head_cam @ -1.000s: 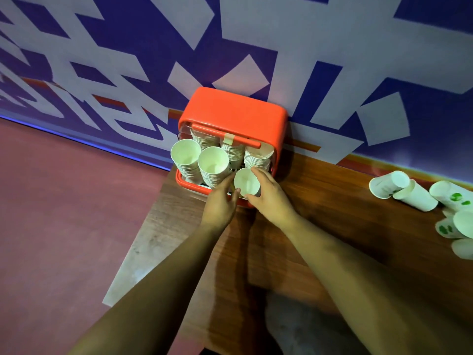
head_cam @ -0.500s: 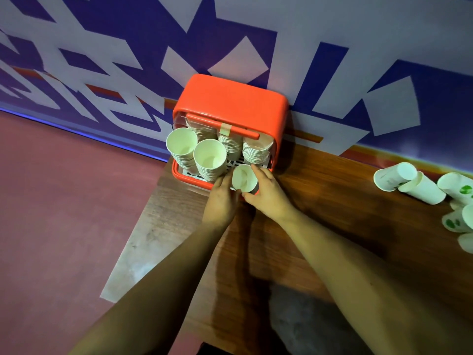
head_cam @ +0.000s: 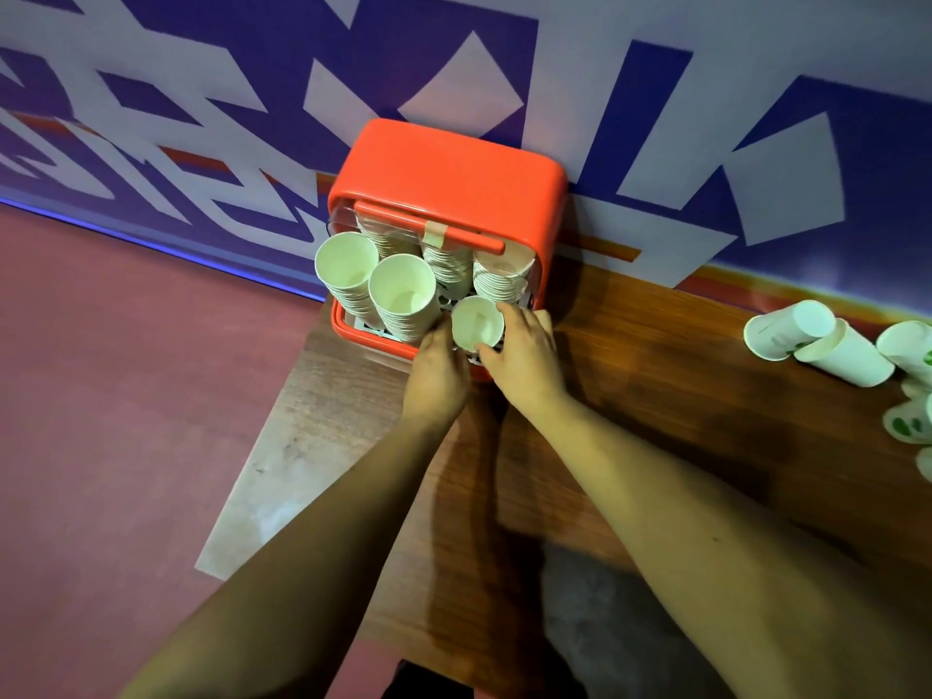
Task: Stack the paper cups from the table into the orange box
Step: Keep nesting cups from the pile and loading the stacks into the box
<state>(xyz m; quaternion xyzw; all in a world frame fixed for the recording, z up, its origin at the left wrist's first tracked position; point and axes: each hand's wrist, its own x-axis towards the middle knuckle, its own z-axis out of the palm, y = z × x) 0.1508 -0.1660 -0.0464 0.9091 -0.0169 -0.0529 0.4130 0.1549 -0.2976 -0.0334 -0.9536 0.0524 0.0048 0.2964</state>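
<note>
wall: dark blue with big white angular shapes, across the whole top | stripe: orange-red, runs low along the wall | light line: thin, bright blue, at the foot of the wall, left side | floor: dull red, fills the left | grey patch: bottom centre, not clear what it is

Scene is reading dim, purple-tinted. Soft dark shadows are falling across the wooden table. Wide-angle lens is bending the wall lines toward the edges; centre is showing sharp.
</note>
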